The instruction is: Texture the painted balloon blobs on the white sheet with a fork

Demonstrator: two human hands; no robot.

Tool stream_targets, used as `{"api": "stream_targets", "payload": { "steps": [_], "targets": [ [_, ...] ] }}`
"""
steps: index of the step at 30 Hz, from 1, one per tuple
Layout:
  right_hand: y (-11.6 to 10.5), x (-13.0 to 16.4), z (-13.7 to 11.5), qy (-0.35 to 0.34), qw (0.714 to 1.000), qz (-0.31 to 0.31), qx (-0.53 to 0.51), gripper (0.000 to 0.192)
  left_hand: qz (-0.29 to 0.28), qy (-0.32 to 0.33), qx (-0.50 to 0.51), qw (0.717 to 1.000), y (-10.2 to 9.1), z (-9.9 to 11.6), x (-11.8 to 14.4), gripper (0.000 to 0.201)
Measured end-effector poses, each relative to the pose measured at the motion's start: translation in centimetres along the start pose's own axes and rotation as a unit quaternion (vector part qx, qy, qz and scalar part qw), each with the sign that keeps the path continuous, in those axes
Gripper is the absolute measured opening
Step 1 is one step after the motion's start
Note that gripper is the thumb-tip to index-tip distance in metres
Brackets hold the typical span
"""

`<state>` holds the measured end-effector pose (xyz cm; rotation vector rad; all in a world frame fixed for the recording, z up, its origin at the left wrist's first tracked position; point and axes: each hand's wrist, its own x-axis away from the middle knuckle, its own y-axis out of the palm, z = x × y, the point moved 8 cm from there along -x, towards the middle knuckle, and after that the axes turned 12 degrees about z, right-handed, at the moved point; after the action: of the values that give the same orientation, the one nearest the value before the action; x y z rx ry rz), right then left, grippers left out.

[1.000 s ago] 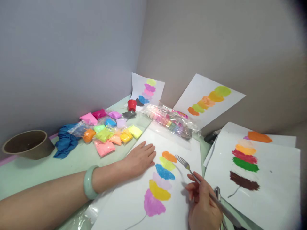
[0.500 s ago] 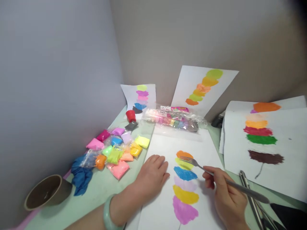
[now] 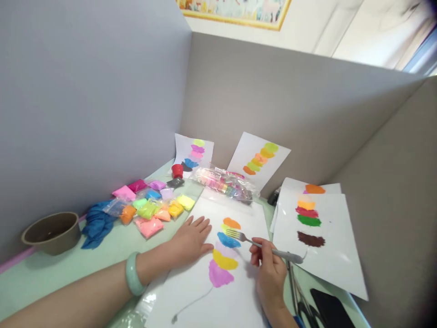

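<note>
Fork (image 3: 241,237), metallic gray, slim-tined, in snug grip of R hand (image 3: 271,275); L hand (image 3: 191,241) flat w/ fingers apart on paper (image 3: 246,305).

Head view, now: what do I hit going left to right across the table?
Bowl → blue cloth → salmon packet → left hand → fork head → right hand → flat black object. Overlapping things left out.

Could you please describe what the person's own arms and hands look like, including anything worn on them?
The left hand and right hand are ungloved. A smooth, pale green bangle circles the left wrist, and no sleeve shows on that forearm. Below the right hand, a bit of blue, probably a sleeve, shows.
</note>
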<state>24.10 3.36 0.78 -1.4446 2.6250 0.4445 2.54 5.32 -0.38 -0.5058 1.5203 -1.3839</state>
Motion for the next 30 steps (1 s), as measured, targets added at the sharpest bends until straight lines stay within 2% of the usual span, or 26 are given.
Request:
{"api": "stream_targets", "payload": {
  "steps": [4,9,13,17,19,21,23,24,25,28,29,30],
  "targets": [
    [0.0,-0.1,0.0,-0.017,0.999,-0.025,-0.011,0.043,-0.008,-0.007,0.000,1.000,0.5,-0.1,0.2,0.062],
    [-0.1,-0.2,-1.2,-0.072,0.997,-0.013,-0.023,0.043,0.018,0.003,-0.012,1.000,0.3,-0.1,0.4,0.057],
    [-0.2,0.0,-2.0,-0.113,0.993,-0.014,-0.004,0.040,0.107,0.041,-0.038,0.993,-1.6,1.1,0.6,0.040],
    [0.0,0.6,-3.4,-0.200,0.979,-0.029,0.029,0.037,0.189,0.098,-0.014,0.977,-3.8,2.8,1.1,0.042],
    [0.3,1.3,-4.4,-0.249,0.966,-0.055,0.037,0.034,0.232,0.065,0.040,0.970,-5.2,2.6,0.9,0.044],
    [0.8,2.3,-5.6,-0.305,0.947,-0.090,0.037,0.030,0.279,-0.022,0.125,0.952,-6.8,1.8,0.4,0.048],
    [1.5,3.9,-7.0,-0.366,0.922,-0.123,0.035,0.030,0.312,-0.122,0.246,0.910,-8.1,1.4,-0.2,0.051],
    [1.9,4.8,-7.7,-0.396,0.908,-0.135,0.035,0.030,0.319,-0.164,0.321,0.877,-8.5,1.6,-0.6,0.053],
    [2.3,5.8,-8.3,-0.423,0.893,-0.148,0.035,0.031,0.320,-0.211,0.401,0.832,-8.5,1.9,-0.9,0.055],
    [3.2,8.5,-9.9,-0.479,0.865,-0.149,0.024,0.032,0.309,-0.316,0.593,0.673,-7.3,4.1,-1.7,0.057],
    [3.4,9.3,-10.3,-0.494,0.857,-0.148,0.015,0.031,0.320,-0.337,0.619,0.633,-6.9,4.8,-1.8,0.056],
    [3.4,9.9,-10.6,-0.501,0.854,-0.140,0.008,0.031,0.337,-0.348,0.628,0.608,-6.7,5.3,-1.8,0.055]
  ]
}}
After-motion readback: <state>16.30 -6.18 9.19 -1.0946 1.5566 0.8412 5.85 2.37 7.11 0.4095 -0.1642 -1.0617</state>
